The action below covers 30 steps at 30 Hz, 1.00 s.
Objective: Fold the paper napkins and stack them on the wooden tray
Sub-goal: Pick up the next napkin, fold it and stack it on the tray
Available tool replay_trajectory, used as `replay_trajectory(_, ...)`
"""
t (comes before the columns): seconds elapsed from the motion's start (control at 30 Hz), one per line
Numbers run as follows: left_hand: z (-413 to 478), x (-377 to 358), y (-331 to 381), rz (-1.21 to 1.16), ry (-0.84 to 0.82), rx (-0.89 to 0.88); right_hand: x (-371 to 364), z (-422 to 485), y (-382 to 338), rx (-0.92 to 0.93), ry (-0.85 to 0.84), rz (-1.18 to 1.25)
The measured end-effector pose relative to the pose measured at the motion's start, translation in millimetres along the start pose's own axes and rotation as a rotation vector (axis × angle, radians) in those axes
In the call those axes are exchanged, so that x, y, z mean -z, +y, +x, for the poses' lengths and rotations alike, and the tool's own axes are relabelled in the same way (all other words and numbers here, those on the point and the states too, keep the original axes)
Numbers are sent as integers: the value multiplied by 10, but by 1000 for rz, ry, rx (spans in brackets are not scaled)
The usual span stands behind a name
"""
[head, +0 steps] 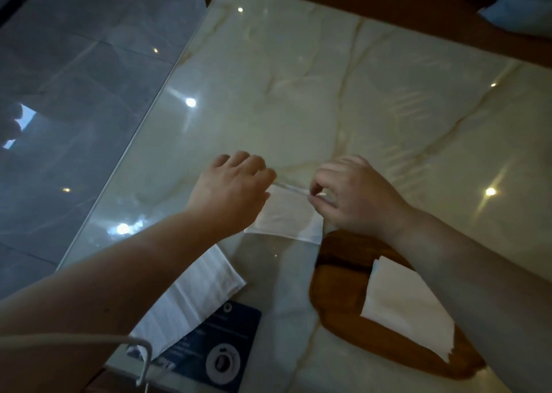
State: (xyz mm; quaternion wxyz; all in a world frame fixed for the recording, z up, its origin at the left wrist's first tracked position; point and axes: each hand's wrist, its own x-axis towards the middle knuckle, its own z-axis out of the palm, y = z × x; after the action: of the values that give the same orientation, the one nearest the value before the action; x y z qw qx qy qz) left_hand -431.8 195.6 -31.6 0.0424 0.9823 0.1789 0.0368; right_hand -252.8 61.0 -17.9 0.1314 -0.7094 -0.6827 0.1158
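A white paper napkin (286, 216) lies on the marble table in front of me. My left hand (233, 189) rests on its far left corner with fingers curled down. My right hand (352, 195) pinches the napkin's far right edge between thumb and fingers. An oval wooden tray (337, 297) sits at the near right, partly under my right forearm. A folded white napkin (406, 309) lies on the tray. A pile of white napkins (191, 300) lies near left, partly hidden by my left forearm.
A dark blue printed card (221, 351) lies at the table's near edge under the napkin pile. A white cable (89, 340) crosses the bottom left. The table's left edge (134, 142) drops to a grey tiled floor. A blue cushion (522, 1) sits far right.
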Motion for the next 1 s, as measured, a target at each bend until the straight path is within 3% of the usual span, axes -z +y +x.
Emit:
replay_trajectory(0.33,-315,-154,12,-31,-202,-59,-296,-300,-69,-18,-144,47)
replay_trajectory(0.57,-102,-151,-99,-126,-121,86,-201,-142,154,-304,28,205)
replay_trajectory(0.77,247,-175,-158,-133,-375,167,-281,44,271,-475,-234,77)
replay_trajectory(1.0,403,-220,-141,-218,-480,215,-342,122,188,-512,-254,131)
